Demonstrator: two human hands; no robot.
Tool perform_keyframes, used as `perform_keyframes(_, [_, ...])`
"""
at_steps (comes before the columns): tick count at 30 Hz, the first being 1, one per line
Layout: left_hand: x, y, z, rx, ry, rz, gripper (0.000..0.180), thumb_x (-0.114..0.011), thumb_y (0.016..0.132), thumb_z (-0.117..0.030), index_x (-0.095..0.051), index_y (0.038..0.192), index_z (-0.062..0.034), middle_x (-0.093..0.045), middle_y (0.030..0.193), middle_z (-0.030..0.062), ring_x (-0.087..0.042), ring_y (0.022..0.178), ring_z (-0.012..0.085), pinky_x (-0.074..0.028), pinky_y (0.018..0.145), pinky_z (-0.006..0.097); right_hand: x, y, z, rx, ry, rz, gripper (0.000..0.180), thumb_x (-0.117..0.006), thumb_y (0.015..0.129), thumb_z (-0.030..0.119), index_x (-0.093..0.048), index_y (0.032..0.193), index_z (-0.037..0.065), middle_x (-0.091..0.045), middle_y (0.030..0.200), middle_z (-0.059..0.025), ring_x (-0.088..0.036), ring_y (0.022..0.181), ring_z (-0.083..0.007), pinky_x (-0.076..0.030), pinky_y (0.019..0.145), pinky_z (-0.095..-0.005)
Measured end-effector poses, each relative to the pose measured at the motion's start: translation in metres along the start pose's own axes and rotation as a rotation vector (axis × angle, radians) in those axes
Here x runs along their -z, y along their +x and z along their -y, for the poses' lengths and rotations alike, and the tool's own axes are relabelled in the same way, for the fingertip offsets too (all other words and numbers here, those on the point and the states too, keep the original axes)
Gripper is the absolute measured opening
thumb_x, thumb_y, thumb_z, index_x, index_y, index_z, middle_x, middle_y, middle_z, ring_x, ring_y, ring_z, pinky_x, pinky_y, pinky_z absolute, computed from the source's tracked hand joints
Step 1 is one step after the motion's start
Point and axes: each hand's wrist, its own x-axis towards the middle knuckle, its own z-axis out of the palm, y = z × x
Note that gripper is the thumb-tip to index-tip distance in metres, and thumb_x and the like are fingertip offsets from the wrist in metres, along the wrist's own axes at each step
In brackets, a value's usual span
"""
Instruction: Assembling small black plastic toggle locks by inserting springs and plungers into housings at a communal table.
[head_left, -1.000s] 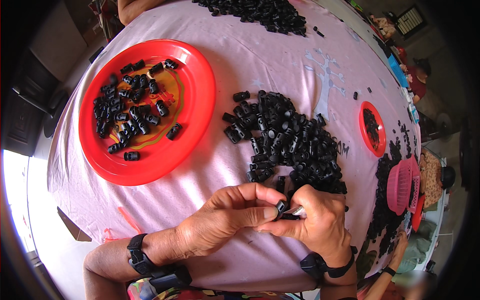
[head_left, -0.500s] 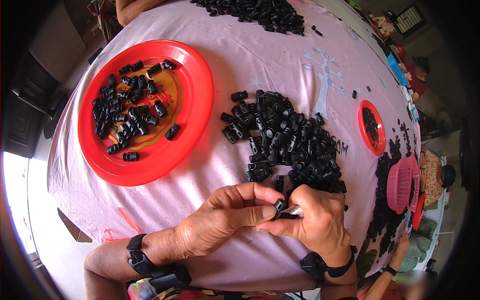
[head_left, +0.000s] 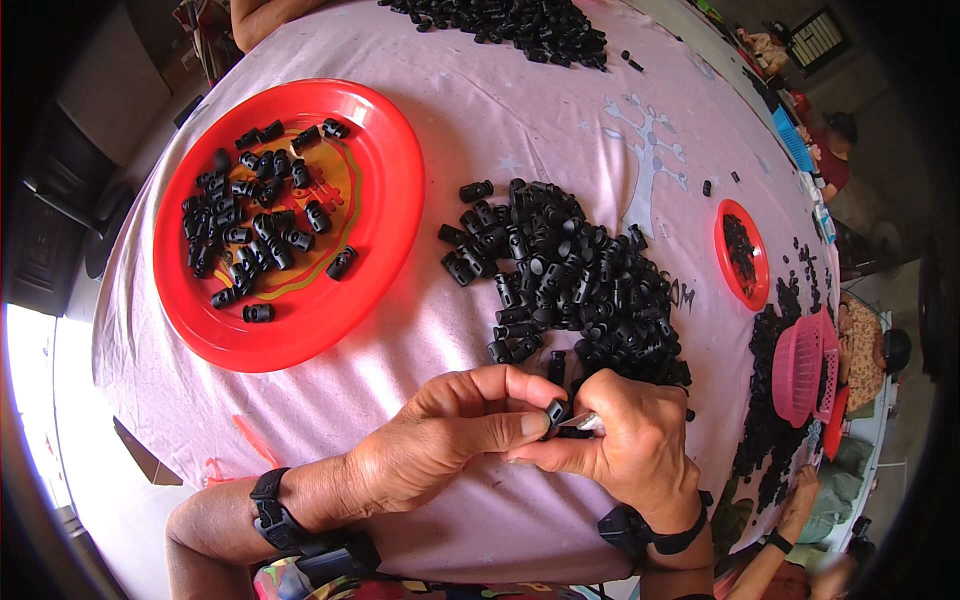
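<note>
Near the table's front edge, my left hand (head_left: 425,435) pinches a black plastic cord lock (head_left: 556,411) between thumb and fingers. Close against it, my right hand (head_left: 640,430) is closed around a small knife-like tool whose pale metal blade (head_left: 582,422) touches or nearly touches the cord lock. The tool's handle is mostly hidden in my fist. Just beyond my hands lies a pile of black cord locks (head_left: 590,280). To the left, a large red plate (head_left: 385,240) with a yellow-orange centre bears several more cord locks (head_left: 265,215).
A pink patterned cloth (head_left: 470,120) covers the table. Another black heap (head_left: 500,25) lies at the far edge, near a person's arm (head_left: 270,20). On the right are a small red plate (head_left: 763,262), a pink basket (head_left: 795,370), more black pieces and other people; one hand (head_left: 803,490) reaches in.
</note>
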Motion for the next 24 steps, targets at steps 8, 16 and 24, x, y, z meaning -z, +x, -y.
perform_keyframes(8, [-0.001, 0.0, -0.002, 0.004, 0.03, -0.001, 0.024, -0.061, 0.09, -0.008, -0.06, 0.113, -0.0037, -0.064, 0.099, -0.0005, -0.055, 0.083, 0.0041, -0.041, 0.07, 0.018, 0.001, 0.0, 0.001, 0.002, -0.011, 0.017, 0.061, -0.077, 0.061, 0.058, -0.043, 0.061, 0.008, -0.045, 0.048, -0.0044, -0.052, 0.041, -0.0206, -0.043, 0.04, -0.0314])
perform_keyframes(16, [0.001, 0.0, -0.001, 0.021, -0.063, -0.001, 0.026, -0.06, 0.09, -0.005, -0.058, 0.115, -0.0036, -0.064, 0.103, 0.0029, -0.059, 0.094, 0.0102, -0.046, 0.084, 0.023, 0.003, 0.002, 0.003, -0.02, 0.204, -0.038, 0.04, -0.082, 0.068, 0.036, -0.054, 0.071, 0.009, -0.058, 0.06, -0.0015, -0.058, 0.046, -0.0158, -0.045, 0.04, -0.0274])
perform_keyframes(24, [0.001, -0.001, -0.004, 0.043, -0.038, -0.038, 0.025, -0.057, 0.092, -0.01, -0.055, 0.116, -0.0037, -0.063, 0.107, 0.0079, -0.061, 0.095, 0.0157, -0.048, 0.085, 0.028, 0.012, 0.005, 0.007, 0.009, 0.223, -0.003, 0.029, -0.083, 0.068, 0.017, -0.061, 0.084, 0.006, -0.061, 0.064, -0.0047, -0.06, 0.049, -0.017, -0.047, 0.043, -0.0284])
